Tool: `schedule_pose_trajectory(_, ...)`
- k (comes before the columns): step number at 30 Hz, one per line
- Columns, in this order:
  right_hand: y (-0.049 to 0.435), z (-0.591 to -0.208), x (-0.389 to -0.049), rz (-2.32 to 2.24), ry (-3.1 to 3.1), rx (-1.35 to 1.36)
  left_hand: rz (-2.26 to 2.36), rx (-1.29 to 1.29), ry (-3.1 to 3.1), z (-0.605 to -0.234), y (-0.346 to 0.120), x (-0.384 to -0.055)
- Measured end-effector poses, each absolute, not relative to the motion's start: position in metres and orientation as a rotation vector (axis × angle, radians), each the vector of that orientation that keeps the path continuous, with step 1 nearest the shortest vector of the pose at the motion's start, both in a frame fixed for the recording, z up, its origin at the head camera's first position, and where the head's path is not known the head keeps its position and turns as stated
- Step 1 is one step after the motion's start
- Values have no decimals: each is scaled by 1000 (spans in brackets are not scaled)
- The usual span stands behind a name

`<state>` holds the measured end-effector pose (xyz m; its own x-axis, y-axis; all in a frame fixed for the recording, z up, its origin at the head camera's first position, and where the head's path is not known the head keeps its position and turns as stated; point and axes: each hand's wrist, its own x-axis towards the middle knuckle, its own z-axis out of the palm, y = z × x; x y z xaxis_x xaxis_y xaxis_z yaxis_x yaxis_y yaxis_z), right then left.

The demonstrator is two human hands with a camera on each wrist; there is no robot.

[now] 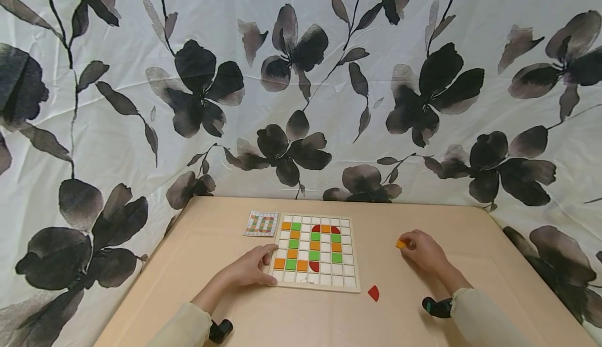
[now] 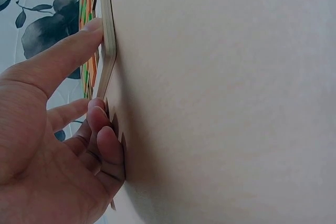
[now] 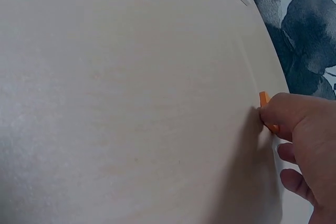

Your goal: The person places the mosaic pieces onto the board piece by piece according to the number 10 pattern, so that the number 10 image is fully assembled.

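My left hand (image 1: 249, 268) rests at the left side of a white gridded puzzle board (image 1: 345, 282), thumb near its lower left corner and fingers along the edge. In the left wrist view, the thumb (image 2: 68, 51) lies against the board's side (image 2: 108, 30). Well to the right of the board, my right hand (image 1: 423, 251) pinches a small orange tile (image 1: 400, 244) between thumb and fingertips, low over the table. The same tile (image 3: 263, 98) pokes out past the thumb in the right wrist view. Orange and green squares (image 1: 315, 236) and red rounded pieces (image 1: 314, 267) fill some cells.
A small pattern card (image 1: 261, 223) lies just left of the board's top. One red quarter-circle piece (image 1: 373, 293) sits on the table (image 1: 324, 321) off the board's lower right corner. A floral cloth (image 1: 357, 101) hangs behind the table.
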<state>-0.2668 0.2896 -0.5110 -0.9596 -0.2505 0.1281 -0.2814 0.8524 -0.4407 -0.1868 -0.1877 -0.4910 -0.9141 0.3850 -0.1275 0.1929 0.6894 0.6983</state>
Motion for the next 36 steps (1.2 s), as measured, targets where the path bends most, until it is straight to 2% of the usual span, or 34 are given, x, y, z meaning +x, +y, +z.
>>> schedule_pose_trajectory(36, 218, -502, -241, 963, -2875, 551, 1064, 469, 2627, -489, -188, -186)
